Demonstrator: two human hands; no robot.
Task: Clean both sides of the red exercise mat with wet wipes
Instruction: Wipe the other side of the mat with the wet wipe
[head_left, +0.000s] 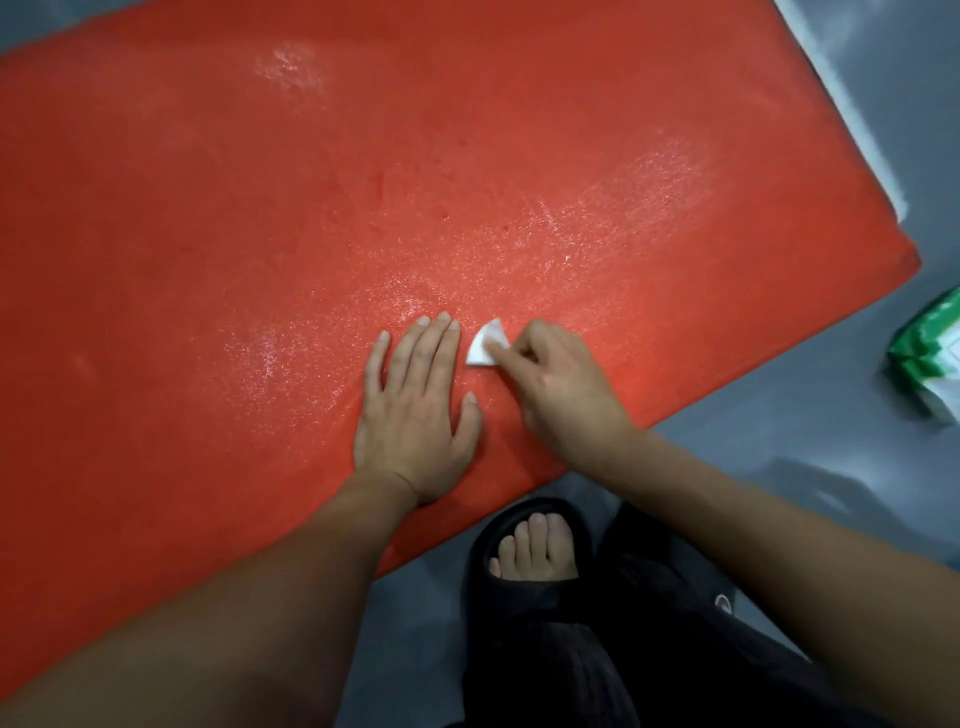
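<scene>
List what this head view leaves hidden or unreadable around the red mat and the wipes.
- Red exercise mat: underside hidden by the mat itself; left and top parts cut off by the frame.
- Wet wipe: mostly covered by the right hand pinching it.
- Wipes packet: cut off by the right edge, print blurred.
- Left hand: palm hidden, flat on the mat.

No legible text, perhaps from blur.

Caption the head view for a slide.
Right hand rubs a folded white wet wipe on the red foam exercise mat; left hand presses flat.
</scene>
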